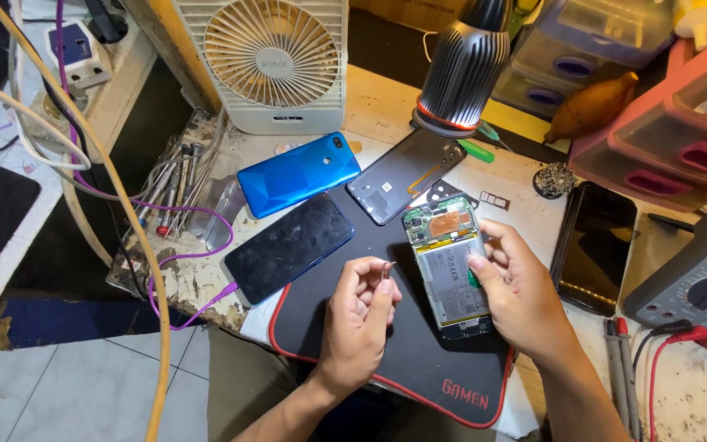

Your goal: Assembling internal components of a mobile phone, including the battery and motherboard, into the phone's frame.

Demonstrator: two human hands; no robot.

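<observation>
An opened phone (443, 262) with its back removed lies on a black mat (419, 360), battery and circuit board exposed. My right hand (517, 290) rests on its right edge, thumb pressing on the battery. My left hand (362, 315) hovers just left of it, pinching a small metal piece (387, 266) between thumb and forefinger. A dark back frame (403, 173) lies beyond the opened phone. A blue phone back cover (298, 173) and a phone lying screen-up (288, 247) sit to the left.
A white desk fan (272, 61) and a ribbed lamp head (461, 69) stand at the back. Another dark phone (595, 245), a multimeter (701, 278) with its probes and pink drawer boxes (673, 123) fill the right. Screwdrivers (175, 184) and cables (116, 196) lie left.
</observation>
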